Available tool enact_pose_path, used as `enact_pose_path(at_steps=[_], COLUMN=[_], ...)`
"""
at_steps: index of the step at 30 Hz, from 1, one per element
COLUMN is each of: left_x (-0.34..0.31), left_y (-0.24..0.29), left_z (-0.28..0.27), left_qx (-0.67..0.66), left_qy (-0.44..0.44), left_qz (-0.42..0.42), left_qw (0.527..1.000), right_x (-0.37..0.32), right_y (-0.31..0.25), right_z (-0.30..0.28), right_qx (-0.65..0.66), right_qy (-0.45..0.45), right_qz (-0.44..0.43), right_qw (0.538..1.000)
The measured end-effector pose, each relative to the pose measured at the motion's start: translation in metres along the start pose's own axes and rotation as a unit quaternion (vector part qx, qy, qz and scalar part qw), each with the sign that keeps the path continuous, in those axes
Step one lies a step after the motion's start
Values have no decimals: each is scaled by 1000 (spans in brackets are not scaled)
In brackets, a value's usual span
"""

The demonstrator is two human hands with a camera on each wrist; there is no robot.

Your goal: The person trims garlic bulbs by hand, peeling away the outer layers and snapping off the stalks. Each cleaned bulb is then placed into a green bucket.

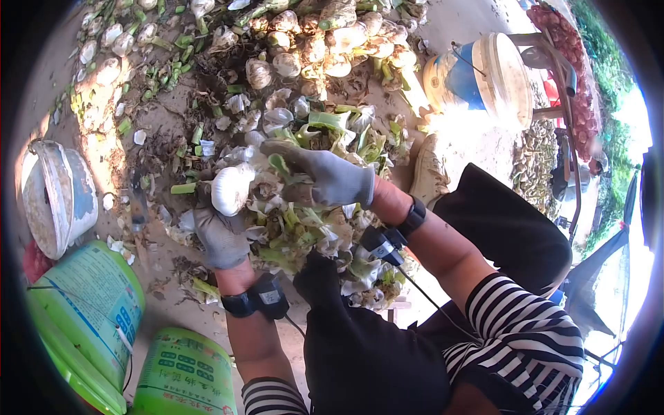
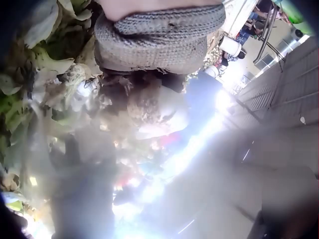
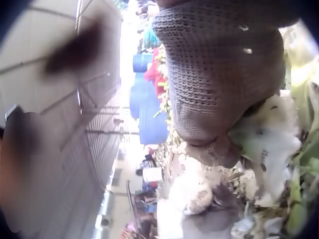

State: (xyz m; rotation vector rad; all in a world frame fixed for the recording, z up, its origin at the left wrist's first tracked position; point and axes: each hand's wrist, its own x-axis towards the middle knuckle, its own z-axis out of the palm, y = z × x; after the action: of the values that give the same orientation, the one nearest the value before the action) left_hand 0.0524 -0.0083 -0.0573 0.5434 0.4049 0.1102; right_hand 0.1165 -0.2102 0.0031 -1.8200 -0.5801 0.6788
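Note:
A peeled-looking white garlic bulb (image 1: 232,188) is gripped in my gloved left hand (image 1: 223,236); a green cut stem (image 1: 183,188) lies just left of it. In the left wrist view the bulb (image 2: 158,108) sits below the glove (image 2: 154,47), its far side bright and hazy. Just right of the bulb, my gloved right hand (image 1: 332,176) has curled fingers holding a strip of green and white husk (image 1: 279,166). The right wrist view shows this husk (image 3: 266,144) against the glove (image 3: 219,74), with the bulb (image 3: 189,193) below, apart from the right fingers.
Husks and leaves (image 1: 332,232) are heaped beneath the hands. Untrimmed garlic bulbs (image 1: 287,64) lie at the top. A white and blue bucket (image 1: 453,76) lies at the upper right, another bucket (image 1: 79,187) at the left, and green buckets (image 1: 183,377) at the lower left.

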Motion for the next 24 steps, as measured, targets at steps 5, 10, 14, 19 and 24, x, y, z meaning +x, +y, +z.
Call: enact_pose_path(at_steps=[5,10,14,19,24], left_x=[-6,9,1,-7,-15], left_y=[-11,-16,-4,-11,-13], left_z=[24,6,21,40,39], left_qx=[36,284,-84,162,224], left_qy=[52,-37,27,-7,51], left_qz=[-60,45,-42,2,-12], left_qw=[996,957,995,987,973], right_x=[19,8,7,1,1], right_y=[-15,-22,10,1,9], right_z=[9,14,10,14,14], right_qx=[-202,150,181,288,110], right_qy=[-33,-47,35,66,143], right_qz=[36,-47,58,97,63], right_qw=[978,986,981,950,982])
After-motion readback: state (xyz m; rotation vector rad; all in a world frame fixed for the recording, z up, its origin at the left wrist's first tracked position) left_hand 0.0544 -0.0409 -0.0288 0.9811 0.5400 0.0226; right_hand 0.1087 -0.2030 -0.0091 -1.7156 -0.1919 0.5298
